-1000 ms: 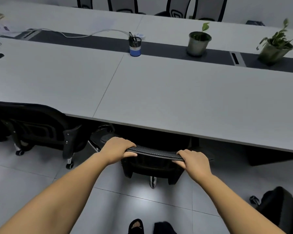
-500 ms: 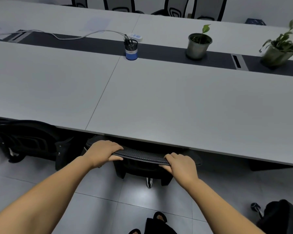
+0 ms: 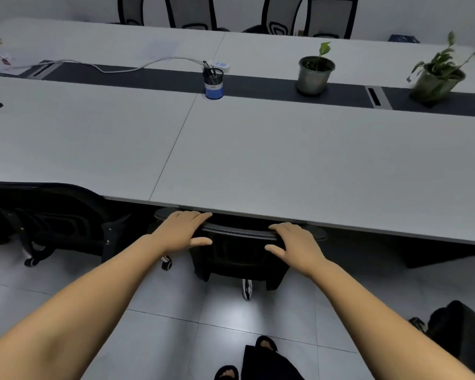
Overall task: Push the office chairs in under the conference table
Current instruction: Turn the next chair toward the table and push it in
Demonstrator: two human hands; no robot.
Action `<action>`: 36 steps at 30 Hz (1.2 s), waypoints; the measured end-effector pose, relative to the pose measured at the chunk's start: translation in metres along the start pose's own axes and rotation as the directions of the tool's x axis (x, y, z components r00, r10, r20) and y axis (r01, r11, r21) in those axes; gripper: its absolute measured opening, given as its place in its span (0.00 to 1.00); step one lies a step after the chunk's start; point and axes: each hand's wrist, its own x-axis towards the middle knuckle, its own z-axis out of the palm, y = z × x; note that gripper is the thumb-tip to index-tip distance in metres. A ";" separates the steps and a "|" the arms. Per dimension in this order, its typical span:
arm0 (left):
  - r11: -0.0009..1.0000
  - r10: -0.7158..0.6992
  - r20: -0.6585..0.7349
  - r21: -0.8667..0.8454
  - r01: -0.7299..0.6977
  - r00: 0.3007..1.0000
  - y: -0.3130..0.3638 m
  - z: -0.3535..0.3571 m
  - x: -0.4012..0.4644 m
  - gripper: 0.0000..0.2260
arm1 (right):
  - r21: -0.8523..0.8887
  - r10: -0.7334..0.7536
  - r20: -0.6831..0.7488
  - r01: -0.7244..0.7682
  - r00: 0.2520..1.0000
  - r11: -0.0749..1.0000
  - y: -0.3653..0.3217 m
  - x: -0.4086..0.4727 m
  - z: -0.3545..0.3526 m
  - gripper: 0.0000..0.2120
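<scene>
Chair (image 3: 239, 250), black with a mesh back, stands pushed in under the near edge of the grey desk (image 3: 285, 160), only its top rail and back showing. Left hand (image 3: 181, 231) lies over the left end of the top rail, fingers nearly straight over the top and thumb spread under it, not gripping. Right hand (image 3: 296, 242) rests on the right end in the same way, fingers relaxed, thumb spread toward the middle. Left of this chair a second black chair (image 3: 55, 218) is also at the desk edge. Far behind the chair, on the dark middle strip of the desk, stand a blue pen cup (image 3: 214, 83) and two potted plants (image 3: 315, 74). No writing can be read on the cup or on anything else.
</scene>
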 end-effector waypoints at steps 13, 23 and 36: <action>0.385 -0.373 -0.266 -0.916 -0.112 0.889 0.109 0.008 -0.180 0.17 | 0.822 0.425 -0.194 -0.090 0.884 0.563 -0.084 -0.199 -0.008 0.18; 0.374 -0.169 -0.201 -0.919 -0.125 0.965 0.160 0.039 -0.217 0.18 | 0.957 0.755 -0.143 -0.105 0.640 0.271 -0.113 -0.309 0.022 0.28; 0.342 0.217 -0.195 -0.903 -0.261 0.957 0.286 0.061 -0.249 0.17 | 0.978 0.951 -0.151 -0.101 0.268 0.184 -0.127 -0.485 0.047 0.18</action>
